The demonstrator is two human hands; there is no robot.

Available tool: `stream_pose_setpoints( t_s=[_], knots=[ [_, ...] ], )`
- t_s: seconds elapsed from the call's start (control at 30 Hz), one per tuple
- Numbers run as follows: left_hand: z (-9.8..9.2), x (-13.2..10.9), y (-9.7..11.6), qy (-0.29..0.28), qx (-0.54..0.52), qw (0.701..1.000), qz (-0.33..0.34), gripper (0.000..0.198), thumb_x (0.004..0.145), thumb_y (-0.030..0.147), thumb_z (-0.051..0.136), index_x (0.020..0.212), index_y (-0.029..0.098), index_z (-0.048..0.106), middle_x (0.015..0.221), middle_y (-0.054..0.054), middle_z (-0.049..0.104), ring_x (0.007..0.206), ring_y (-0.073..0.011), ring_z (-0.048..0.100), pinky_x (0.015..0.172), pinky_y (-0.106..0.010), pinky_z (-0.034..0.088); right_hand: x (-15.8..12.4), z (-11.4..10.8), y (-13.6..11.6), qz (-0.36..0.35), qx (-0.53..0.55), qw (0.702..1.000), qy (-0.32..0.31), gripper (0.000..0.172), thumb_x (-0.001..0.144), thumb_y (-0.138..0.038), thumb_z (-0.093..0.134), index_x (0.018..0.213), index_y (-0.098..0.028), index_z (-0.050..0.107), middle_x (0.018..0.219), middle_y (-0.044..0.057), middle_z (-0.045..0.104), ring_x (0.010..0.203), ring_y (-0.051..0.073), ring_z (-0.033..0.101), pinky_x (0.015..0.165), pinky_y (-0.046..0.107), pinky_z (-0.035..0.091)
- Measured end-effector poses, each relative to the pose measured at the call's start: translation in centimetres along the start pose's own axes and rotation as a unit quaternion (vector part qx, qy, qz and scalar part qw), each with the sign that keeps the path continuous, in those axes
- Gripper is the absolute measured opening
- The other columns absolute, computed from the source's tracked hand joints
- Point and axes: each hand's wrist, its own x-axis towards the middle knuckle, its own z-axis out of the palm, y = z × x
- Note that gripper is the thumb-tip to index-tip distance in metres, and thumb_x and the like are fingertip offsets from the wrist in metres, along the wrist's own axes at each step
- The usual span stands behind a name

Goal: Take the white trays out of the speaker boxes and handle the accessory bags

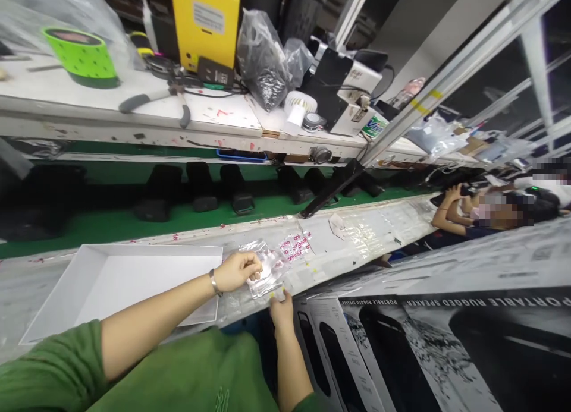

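My left hand (pixel 241 270) is closed, fingers curled, above a clear plastic bag (pixel 261 286) lying on the bench. Whatever its fingertips may hold is hidden. My right hand (pixel 282 310) is at the front edge of the bench, just below the bag, with its fingers bent in. Small yellow spots show by its fingertips, and I cannot make out what it grips. Under my left forearm sits an open white box tray (pixel 147 269). Beside the bag lies clear film with red print (pixel 295 245).
Several black speakers (pixel 236 189) stand on a green conveyor belt (pixel 178 222) behind the bench. Pliers (pixel 154 97) and a green cylinder (pixel 84 58) are on the shelf above. Printed speaker boxes (pixel 401 340) fill the right side. Another person (pixel 450 216) works farther along.
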Motion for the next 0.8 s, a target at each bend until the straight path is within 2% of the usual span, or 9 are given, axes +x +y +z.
stream_pose_setpoints(
  t_s=[0.13,0.3,0.37,0.43,0.5,0.57,0.63,0.73,0.8],
  knots=[
    [-3.9,-4.5,3.1,0.001,-0.180,0.984,0.009,0.045,0.070,0.059,0.064,0.069,0.017,0.049,0.058,0.001,0.053,0.050,-0.0090,0.044,0.052,-0.024,0.036,-1.7,-1.6,-3.4,-0.102,0.074,0.990,-0.063,0.085,0.073,-0.059,0.056,0.142,-0.014,0.033,0.139,0.020,0.050,0.124,0.030,0.053,0.101,0.044,0.044],
    [-6.4,-10.6,1.9,0.071,-0.324,0.943,0.002,0.051,0.062,0.057,0.076,0.063,0.016,0.046,0.050,0.003,0.044,0.044,-0.0052,0.033,0.045,-0.022,0.021,-4.6,-0.9,-9.2,-0.075,0.219,0.909,-0.345,0.102,0.063,-0.095,0.031,0.131,-0.023,0.051,0.122,0.020,0.063,0.101,0.035,0.065,0.089,0.054,0.049],
    [-7.3,-12.8,0.6,0.110,-0.356,0.928,-0.008,0.048,0.062,0.051,0.079,0.063,0.014,0.048,0.050,0.003,0.044,0.044,-0.0041,0.030,0.044,-0.021,0.017,-5.7,0.5,-10.5,-0.071,0.175,0.882,-0.432,0.095,0.059,-0.087,0.056,0.131,-0.025,0.053,0.120,0.018,0.064,0.095,0.033,0.064,0.079,0.048,0.052],
    [-8.0,-14.9,-0.6,0.160,-0.384,0.909,-0.014,0.046,0.064,0.046,0.081,0.063,0.014,0.048,0.052,0.003,0.044,0.044,-0.0034,0.029,0.044,-0.021,0.017,-6.7,2.8,-11.2,-0.068,0.074,0.858,-0.503,0.085,0.057,-0.062,0.081,0.130,-0.025,0.055,0.116,0.016,0.066,0.083,0.027,0.063,0.068,0.039,0.050],
    [-8.5,-16.7,-1.3,0.226,-0.412,0.883,-0.011,0.042,0.069,0.047,0.077,0.069,0.015,0.049,0.057,0.003,0.047,0.047,-0.0041,0.034,0.046,-0.019,0.025,-7.7,5.8,-11.3,-0.061,0.013,0.855,-0.515,0.075,0.058,-0.043,0.087,0.123,-0.021,0.058,0.099,0.011,0.069,0.068,0.018,0.057,0.060,0.030,0.044],
    [-8.5,-18.2,-1.7,0.284,-0.441,0.852,0.006,0.043,0.074,0.054,0.069,0.088,0.017,0.052,0.072,0.000,0.055,0.058,-0.0073,0.047,0.056,-0.021,0.038,-9.0,9.3,-11.2,-0.042,0.028,0.877,-0.479,0.069,0.060,-0.042,0.086,0.119,-0.019,0.059,0.079,0.002,0.065,0.056,0.011,0.045,0.054,0.025,0.037],
    [-8.2,-19.4,-1.9,0.331,-0.405,0.852,0.022,0.056,0.072,0.055,0.069,0.109,0.020,0.046,0.086,-0.002,0.060,0.066,-0.0100,0.052,0.063,-0.024,0.043,-10.3,12.7,-10.8,-0.030,0.062,0.888,-0.455,0.072,0.062,-0.048,0.082,0.121,-0.018,0.055,0.074,-0.001,0.061,0.055,0.010,0.044,0.057,0.025,0.039],
    [-8.0,-21.3,-2.3,0.425,-0.186,0.886,0.020,0.059,0.071,0.041,0.072,0.117,0.020,0.041,0.084,-0.001,0.059,0.062,-0.0100,0.048,0.059,-0.025,0.040,-11.7,16.0,-9.8,-0.063,0.014,0.877,-0.476,0.080,0.069,-0.055,0.074,0.134,-0.018,0.045,0.097,0.009,0.067,0.083,0.021,0.061,0.083,0.035,0.048],
    [-8.7,-22.9,-2.7,0.503,-0.010,0.864,0.007,0.048,0.077,0.036,0.064,0.116,0.019,0.042,0.081,-0.001,0.058,0.061,-0.0111,0.048,0.059,-0.026,0.041,-11.4,16.5,-8.9,-0.170,-0.084,0.886,-0.422,0.081,0.073,-0.054,0.067,0.139,-0.016,0.040,0.124,0.018,0.058,0.116,0.031,0.054,0.103,0.045,0.038]
  ],
)
